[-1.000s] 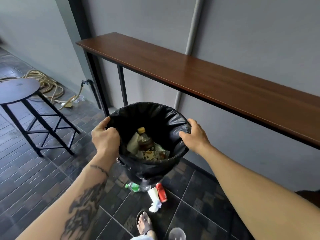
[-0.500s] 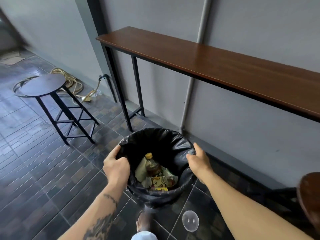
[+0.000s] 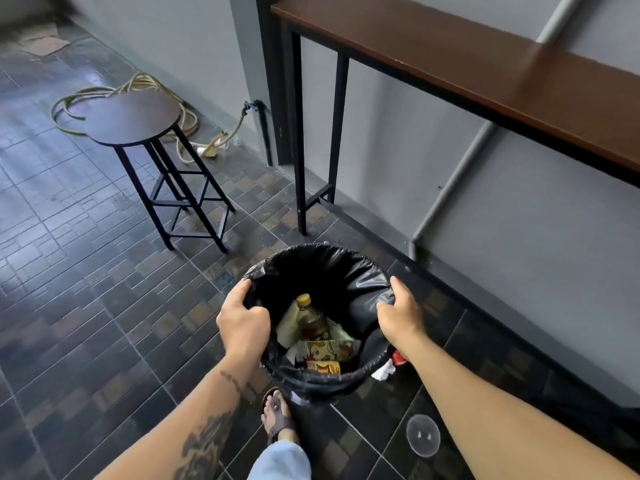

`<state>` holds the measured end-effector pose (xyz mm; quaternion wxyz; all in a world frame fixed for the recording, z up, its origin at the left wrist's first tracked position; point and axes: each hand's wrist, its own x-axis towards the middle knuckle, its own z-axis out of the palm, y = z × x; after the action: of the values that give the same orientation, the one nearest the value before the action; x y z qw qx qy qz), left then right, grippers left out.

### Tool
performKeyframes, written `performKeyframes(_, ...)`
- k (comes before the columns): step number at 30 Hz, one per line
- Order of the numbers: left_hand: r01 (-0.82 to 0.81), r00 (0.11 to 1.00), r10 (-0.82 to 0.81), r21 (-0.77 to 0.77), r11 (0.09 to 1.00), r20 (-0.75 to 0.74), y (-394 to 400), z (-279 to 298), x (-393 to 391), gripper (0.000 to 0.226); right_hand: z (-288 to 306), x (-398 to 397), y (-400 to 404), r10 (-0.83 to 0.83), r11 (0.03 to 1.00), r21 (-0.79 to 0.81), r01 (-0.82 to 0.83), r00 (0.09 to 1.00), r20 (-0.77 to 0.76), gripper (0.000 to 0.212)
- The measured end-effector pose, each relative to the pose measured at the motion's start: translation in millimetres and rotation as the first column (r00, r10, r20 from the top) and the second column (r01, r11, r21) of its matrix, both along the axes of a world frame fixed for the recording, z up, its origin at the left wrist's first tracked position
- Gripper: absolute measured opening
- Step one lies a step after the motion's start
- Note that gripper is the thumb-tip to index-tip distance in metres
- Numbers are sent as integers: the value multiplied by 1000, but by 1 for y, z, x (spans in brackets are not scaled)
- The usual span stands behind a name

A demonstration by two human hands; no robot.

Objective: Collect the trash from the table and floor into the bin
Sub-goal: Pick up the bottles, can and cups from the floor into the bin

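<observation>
A round bin (image 3: 322, 268) lined with a black bag is held low over the tiled floor. My left hand (image 3: 242, 320) grips its left rim and my right hand (image 3: 401, 315) grips its right rim. Inside lie a brown bottle with a yellow cap (image 3: 311, 317), a pale pouch and several printed wrappers (image 3: 329, 351). On the floor just right of the bin, under my right wrist, a crumpled white paper (image 3: 384, 370) and the end of a red can (image 3: 398, 356) show. The long wooden table (image 3: 485, 74) runs along the wall, top bare.
A round dark stool (image 3: 135, 116) on black legs stands to the left. Behind it a coiled hose (image 3: 138, 84) lies on the floor by the wall. My sandalled foot (image 3: 277, 417) is below the bin. A grey pipe (image 3: 457, 178) runs down the wall.
The bin, held by both hands, has come down toward the floor and away from the table. The view has tilted down and to the left. The bottle on the floor is now hidden.
</observation>
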<state>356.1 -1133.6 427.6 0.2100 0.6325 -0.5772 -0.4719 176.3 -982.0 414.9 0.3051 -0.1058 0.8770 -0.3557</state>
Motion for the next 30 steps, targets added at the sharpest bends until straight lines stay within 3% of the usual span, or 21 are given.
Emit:
performKeyframes(6,103,991,-93,-108,989,99,-98,-69,3,62,-71,4,-101,-24,1000,6,23,998,56,64)
performKeyframes(11,70,991,-49,-170,983,123,-147,-203,8,59,-199,20,-160,-51,998,-20,52,997,55,74)
performKeyframes(19,56,986,-40,-100,993,160,-200,-400,3,58,-383,3,-216,9,1000,-15,-8,998,70,75)
performKeyframes(24,16,991,-2,-108,994,132,-218,-455,-24,58,-433,-23,-238,43,999,-17,-42,998,35,76)
performKeyframes(30,36,987,-14,-134,990,159,-245,-479,-43,57,-457,-48,-269,113,993,-28,-112,993,43,78)
